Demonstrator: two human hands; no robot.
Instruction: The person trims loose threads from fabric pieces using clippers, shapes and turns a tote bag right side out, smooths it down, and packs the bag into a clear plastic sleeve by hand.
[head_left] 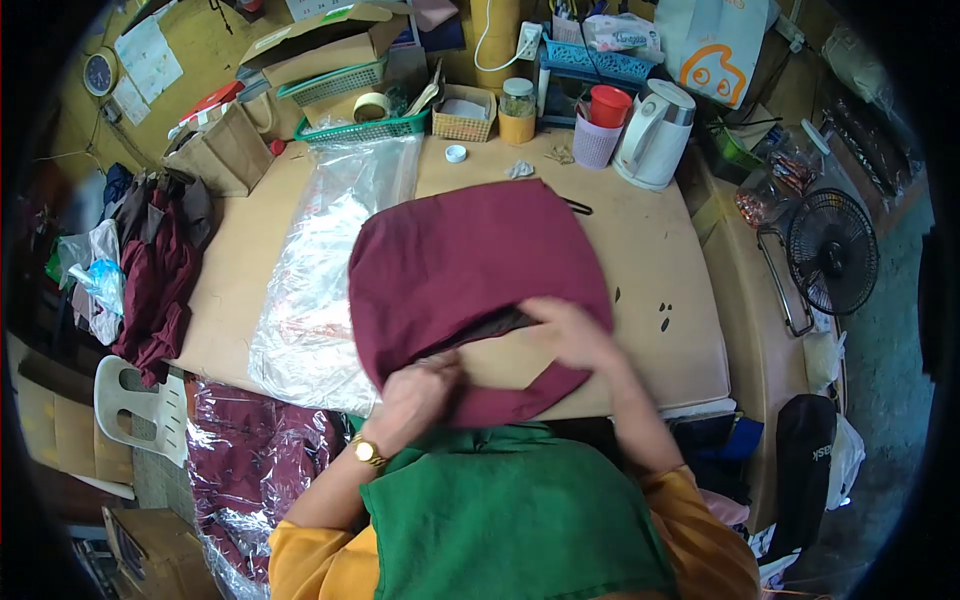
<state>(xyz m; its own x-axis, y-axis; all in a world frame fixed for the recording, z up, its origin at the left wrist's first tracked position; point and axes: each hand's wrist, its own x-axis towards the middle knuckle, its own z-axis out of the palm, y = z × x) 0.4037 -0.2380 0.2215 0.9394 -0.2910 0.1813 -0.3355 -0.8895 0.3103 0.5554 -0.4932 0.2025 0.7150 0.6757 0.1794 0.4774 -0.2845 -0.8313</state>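
Note:
A maroon cloth bag [470, 240] lies on the table in front of me, its opening towards me. A wide maroon strap [515, 400] loops below that opening, and a dark lining shows inside. At the left end of the opening, my left hand [415, 400] is closed on the bag's edge. My right hand [572, 335] is over the right side of the opening, with its fingertips by the edge. Motion blurs those fingers, so whether they grip the cloth is unclear. A small black loop [577, 206] sticks out at the bag's upper right.
Clear plastic [325, 250] lies along the bag's left. At the back stand a white kettle [655, 135], a purple cup [597, 140], a jar [517, 110] and a green basket [360, 128]. A black fan [832, 250] stands right; plastic-wrapped maroon goods [255, 450] are lower left.

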